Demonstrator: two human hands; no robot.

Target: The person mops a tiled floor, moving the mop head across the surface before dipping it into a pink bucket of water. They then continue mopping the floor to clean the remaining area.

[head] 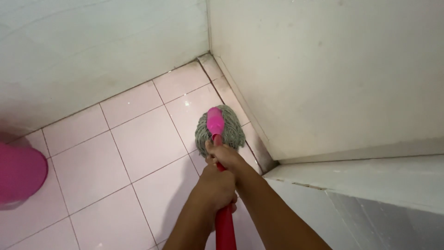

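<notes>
A mop with a grey string head (229, 132) and a pink socket rests on the pink-white tiled floor near the corner of two white walls. Its red handle (225, 227) runs down toward me. Both hands grip the handle, one above the other. My right hand (224, 155) is higher up, closer to the mop head. My left hand (216, 187) holds just below it.
A pink bucket (18, 173) stands at the left edge of the floor. White walls (323, 69) meet in the corner beyond the mop. A white ledge or step (360, 185) lies to the right, close to my right arm.
</notes>
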